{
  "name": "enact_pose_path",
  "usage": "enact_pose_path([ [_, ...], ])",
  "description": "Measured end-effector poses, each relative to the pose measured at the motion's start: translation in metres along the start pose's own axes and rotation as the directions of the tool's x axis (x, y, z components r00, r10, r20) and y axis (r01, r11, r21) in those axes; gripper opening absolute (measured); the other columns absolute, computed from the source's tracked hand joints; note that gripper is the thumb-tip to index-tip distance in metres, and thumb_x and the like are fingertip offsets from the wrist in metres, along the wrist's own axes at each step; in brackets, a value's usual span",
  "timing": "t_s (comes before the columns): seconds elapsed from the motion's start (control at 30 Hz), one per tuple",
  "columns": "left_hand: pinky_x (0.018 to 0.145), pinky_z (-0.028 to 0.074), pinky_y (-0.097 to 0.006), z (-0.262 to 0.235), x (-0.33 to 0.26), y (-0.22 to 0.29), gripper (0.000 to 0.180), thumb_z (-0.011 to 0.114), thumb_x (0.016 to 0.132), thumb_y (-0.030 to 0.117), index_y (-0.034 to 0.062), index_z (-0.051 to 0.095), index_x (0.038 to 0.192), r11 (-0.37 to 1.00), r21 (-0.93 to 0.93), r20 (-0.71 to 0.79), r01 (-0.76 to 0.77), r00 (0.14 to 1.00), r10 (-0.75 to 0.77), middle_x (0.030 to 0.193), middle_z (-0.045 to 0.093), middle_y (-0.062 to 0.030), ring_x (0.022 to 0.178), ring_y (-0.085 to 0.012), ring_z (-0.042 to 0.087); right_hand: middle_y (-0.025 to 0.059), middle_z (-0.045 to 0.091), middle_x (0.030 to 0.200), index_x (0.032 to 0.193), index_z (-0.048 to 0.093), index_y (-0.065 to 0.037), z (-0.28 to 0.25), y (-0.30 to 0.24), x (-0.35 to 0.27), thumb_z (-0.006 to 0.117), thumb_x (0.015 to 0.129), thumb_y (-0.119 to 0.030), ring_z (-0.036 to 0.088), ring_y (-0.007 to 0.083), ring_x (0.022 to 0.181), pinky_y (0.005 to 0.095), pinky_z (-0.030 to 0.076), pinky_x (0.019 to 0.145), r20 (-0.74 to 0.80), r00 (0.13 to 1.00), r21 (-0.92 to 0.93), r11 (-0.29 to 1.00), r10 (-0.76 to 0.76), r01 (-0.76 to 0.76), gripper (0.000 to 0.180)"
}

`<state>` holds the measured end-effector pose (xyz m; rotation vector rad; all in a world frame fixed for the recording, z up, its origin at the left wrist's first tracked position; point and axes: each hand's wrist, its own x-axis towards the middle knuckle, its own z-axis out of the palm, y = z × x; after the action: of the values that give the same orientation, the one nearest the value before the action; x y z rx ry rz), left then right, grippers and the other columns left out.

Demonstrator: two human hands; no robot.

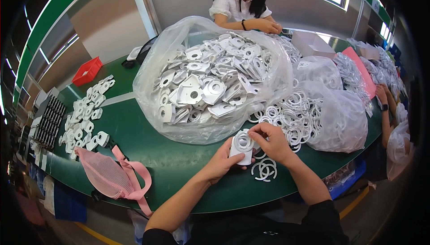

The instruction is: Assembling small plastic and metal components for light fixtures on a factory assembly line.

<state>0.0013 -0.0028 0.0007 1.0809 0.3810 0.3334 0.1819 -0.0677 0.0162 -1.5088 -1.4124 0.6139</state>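
Observation:
My left hand [219, 163] grips a white plastic plate [240, 156] with a rounded top and a round hole, its thumb across the lower face. A white ring [244, 142] lies over the hole. My right hand [275, 145] has thumb and forefinger closed at the ring's upper right edge; its fingertips partly hide the contact. Beside my right wrist, several white open rings [265, 170] lie on the green table [174, 169]. Further right spreads a heap of similar rings [293, 119].
Ahead, a large clear plastic bag [150, 97] holds many white plates. More plates [85, 115] lie at left, near a red bin [88, 71], a black stack [48, 122] and a pink mesh bag [105, 173]. Filled bags [338, 124] stand right. A co-worker [242, 12] sits opposite; another's arm [386, 110] shows right.

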Motion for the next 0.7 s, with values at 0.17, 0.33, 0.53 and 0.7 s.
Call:
enact_pose_path([
  [0.17,0.069,0.051,-0.026,0.0,0.0,0.0,0.045,0.046,0.092,0.01,0.006,0.03,0.134,1.0,0.015,-0.042,0.014,0.999,-0.014,0.117,0.057,-0.0161,0.094,-0.022,0.064,0.0059,0.061,0.074,0.087,0.064,0.001,-0.002,-0.003,-0.001,0.064,0.082,-0.011,0.055,0.0096,0.061,0.0226,0.043,0.057,-0.002,0.998,-0.073,0.996,-0.06,0.06,0.013],
  [0.33,0.067,0.052,-0.027,0.002,0.002,-0.01,0.039,0.045,0.092,0.007,0.0027,0.035,0.129,0.992,0.062,-0.088,-0.112,0.989,0.117,0.108,0.06,-0.0119,0.086,-0.0175,0.065,0.004,0.058,0.075,0.087,0.067,-0.001,0.001,-0.01,0.0,0.065,0.081,-0.009,0.053,0.0101,0.066,0.0232,0.041,0.056,-0.087,0.959,-0.119,0.959,-0.269,0.258,0.01],
  [0.53,0.067,0.05,-0.026,0.011,-0.002,-0.007,0.035,0.052,0.089,0.007,0.0024,0.044,0.123,0.944,0.289,-0.064,-0.16,0.981,0.185,0.097,0.062,-0.0082,0.077,-0.0141,0.063,0.0047,0.058,0.078,0.091,0.067,-0.002,0.0,0.008,0.001,0.063,0.083,-0.011,0.053,0.0113,0.069,0.0225,0.041,0.06,0.106,0.984,0.1,0.986,-0.146,0.135,0.012],
  [0.7,0.059,0.045,-0.032,0.007,-0.001,-0.005,0.02,0.051,0.091,0.017,0.0029,0.052,0.105,0.729,0.648,-0.113,-0.218,0.92,0.376,0.076,0.062,-0.0125,0.064,-0.0216,0.061,0.006,0.058,0.076,0.092,0.065,-0.001,-0.004,0.002,0.001,0.062,0.084,-0.012,0.054,0.0142,0.067,0.0259,0.042,0.06,0.207,0.976,0.182,0.983,-0.069,0.031,0.014],
])
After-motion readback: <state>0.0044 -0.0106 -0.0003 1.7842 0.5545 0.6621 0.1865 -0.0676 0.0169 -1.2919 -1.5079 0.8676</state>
